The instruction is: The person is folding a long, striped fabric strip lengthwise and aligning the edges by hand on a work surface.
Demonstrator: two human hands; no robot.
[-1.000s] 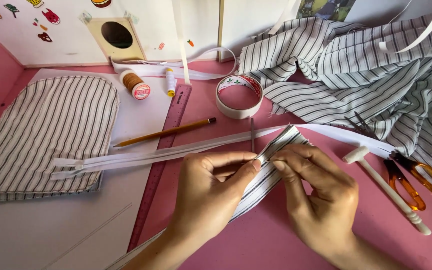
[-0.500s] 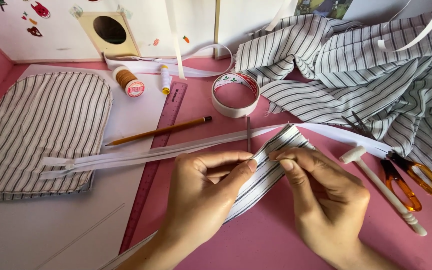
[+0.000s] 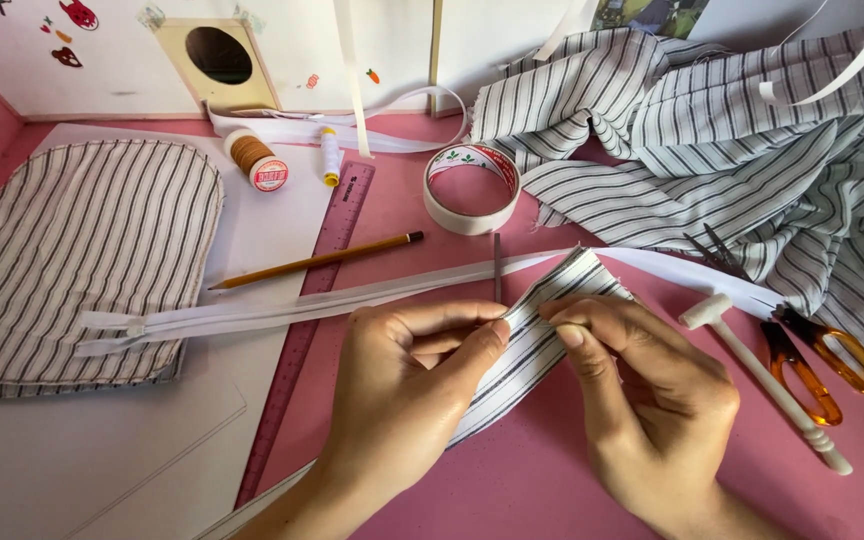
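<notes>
A folded strip of grey-striped fabric (image 3: 574, 282) lies slanted on the pink table. My left hand (image 3: 412, 385) pinches its edge between thumb and forefinger. My right hand (image 3: 652, 400) pinches the same strip just to the right, fingertips almost touching the left thumb. A long white zipper (image 3: 282, 307) runs across the table behind my hands, its left end resting on a striped rounded fabric panel (image 3: 72, 250). A thin dark pin or needle (image 3: 497, 265) lies just beyond the strip.
A roll of white tape (image 3: 472, 190), pencil (image 3: 317, 261), pink ruler (image 3: 307, 320), brown thread spool (image 3: 257, 163) and white spool (image 3: 330, 157) lie behind. Orange-handled scissors (image 3: 817, 355) and a white seam tool (image 3: 767, 380) lie right. Loose striped cloth (image 3: 712, 130) is heaped at back right.
My right fingers have slid slightly along the striped strip toward its upper end. The view has shifted a little; the other things stay where they were.
</notes>
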